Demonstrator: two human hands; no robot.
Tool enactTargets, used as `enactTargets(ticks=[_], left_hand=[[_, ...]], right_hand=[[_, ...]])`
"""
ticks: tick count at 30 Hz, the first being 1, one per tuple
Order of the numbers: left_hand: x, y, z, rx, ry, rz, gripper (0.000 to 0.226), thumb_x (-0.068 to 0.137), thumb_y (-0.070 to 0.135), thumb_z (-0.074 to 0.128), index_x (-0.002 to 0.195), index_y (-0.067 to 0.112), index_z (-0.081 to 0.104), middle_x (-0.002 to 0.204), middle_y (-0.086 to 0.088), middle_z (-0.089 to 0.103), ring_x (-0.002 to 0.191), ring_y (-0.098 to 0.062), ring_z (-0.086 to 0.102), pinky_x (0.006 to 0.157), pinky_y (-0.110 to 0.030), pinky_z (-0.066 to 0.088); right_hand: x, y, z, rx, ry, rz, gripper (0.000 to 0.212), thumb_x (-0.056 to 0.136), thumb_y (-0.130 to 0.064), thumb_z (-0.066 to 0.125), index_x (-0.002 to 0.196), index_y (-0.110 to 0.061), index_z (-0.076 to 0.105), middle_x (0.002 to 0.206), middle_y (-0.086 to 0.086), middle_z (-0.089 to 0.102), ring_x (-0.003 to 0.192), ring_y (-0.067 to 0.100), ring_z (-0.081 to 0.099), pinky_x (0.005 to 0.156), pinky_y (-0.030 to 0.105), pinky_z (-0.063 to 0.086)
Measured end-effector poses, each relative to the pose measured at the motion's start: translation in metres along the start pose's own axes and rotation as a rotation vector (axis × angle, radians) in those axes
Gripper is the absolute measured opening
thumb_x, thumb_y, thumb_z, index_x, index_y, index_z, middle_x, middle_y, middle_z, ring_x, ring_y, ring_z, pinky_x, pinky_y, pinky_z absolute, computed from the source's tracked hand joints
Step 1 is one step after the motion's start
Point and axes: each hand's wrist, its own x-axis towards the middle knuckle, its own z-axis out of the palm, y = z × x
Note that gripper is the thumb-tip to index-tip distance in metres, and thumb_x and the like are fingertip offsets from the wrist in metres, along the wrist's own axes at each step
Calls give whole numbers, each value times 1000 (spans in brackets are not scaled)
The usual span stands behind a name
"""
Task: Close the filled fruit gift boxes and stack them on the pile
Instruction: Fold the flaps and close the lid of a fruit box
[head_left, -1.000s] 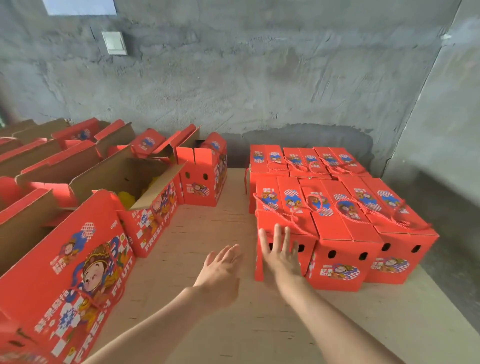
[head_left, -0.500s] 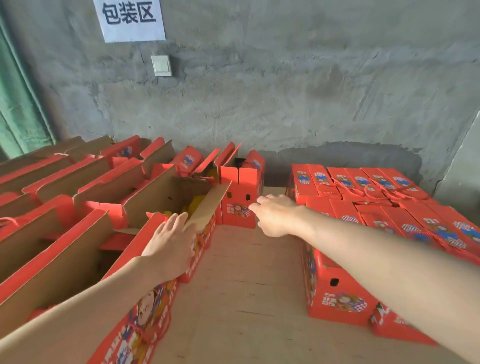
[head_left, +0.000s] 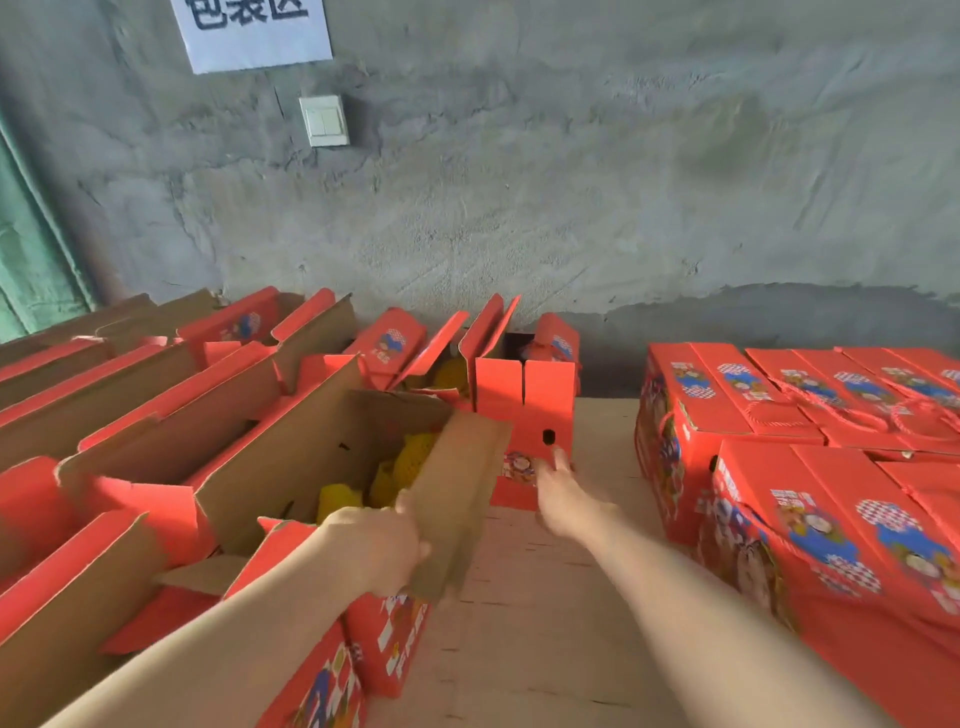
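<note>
Sign (head_left: 254, 31) cut by top edge; right hand (head_left: 563, 499) blurred; pile (head_left: 841, 499) cut off right.

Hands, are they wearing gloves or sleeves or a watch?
No. The left hand and the right hand are bare: no gloves, and no rings that I can see. Both forearms are bare too, with no sleeves, watch or bracelet in view.

left hand (head_left: 376, 545) grips open box flap (head_left: 457, 493) | right hand (head_left: 563, 501) fingers straight at far box (head_left: 524, 410) | closed pile (head_left: 779, 415) right
</note>
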Motion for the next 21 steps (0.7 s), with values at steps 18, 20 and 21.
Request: enactTargets(ticks=[18, 20, 21], left_hand=[[14, -9, 29, 152, 290, 37, 57, 101, 24, 39, 149, 7, 14, 109, -2, 64, 98, -21, 64, 74, -31, 51], [8, -10, 30, 113, 312, 55, 54, 101, 27, 38, 149, 9, 18, 108, -1, 64, 97, -20, 64, 73, -30, 50], [3, -10, 28, 102, 306, 53, 57, 101, 25, 38, 150, 10, 12, 107, -1, 64, 93, -20, 64, 72, -31, 50]], right_hand=[[31, 9, 29, 115, 229, 101, 42, 89, -1, 38, 130, -3, 33, 141, 17, 33, 114, 39, 53, 85, 42, 44], [16, 16, 29, 102, 234, 117, 36, 87, 3, 34, 123, -3, 36, 133, 16, 41, 109, 38, 55, 80, 42, 43], [10, 18, 25, 113, 216, 139, 32, 88, 1, 34, 120, -3, 37, 129, 15, 45, 110, 37, 54, 78, 41, 42]])
